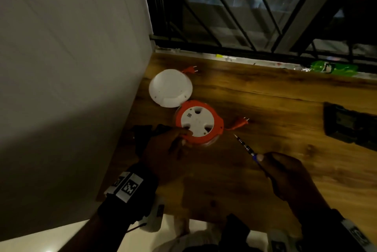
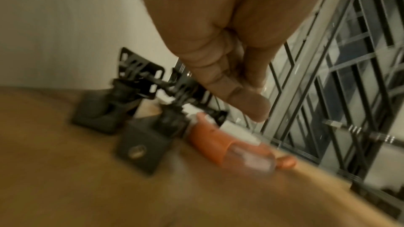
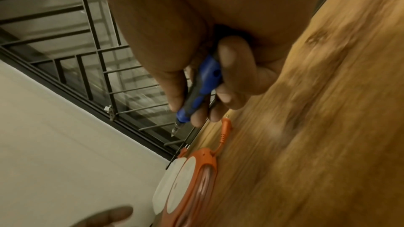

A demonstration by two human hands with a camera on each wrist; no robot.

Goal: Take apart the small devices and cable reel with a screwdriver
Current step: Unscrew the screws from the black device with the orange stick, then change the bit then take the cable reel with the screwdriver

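The orange and white cable reel lies flat on the wooden table, its orange plug trailing to the right. My left hand is at the reel's near-left rim with relaxed fingers; I cannot tell whether they touch the reel. My right hand grips a blue-handled screwdriver, tip pointing at the reel and a short way off it. In the right wrist view the fingers wrap the screwdriver handle above the reel. A white round device sits behind the reel.
A wall runs along the table's left edge and a barred window along the back. Black clip-like parts lie left of the reel. A black device sits at the right, a green bottle on the sill. A second orange plug lies behind the white device.
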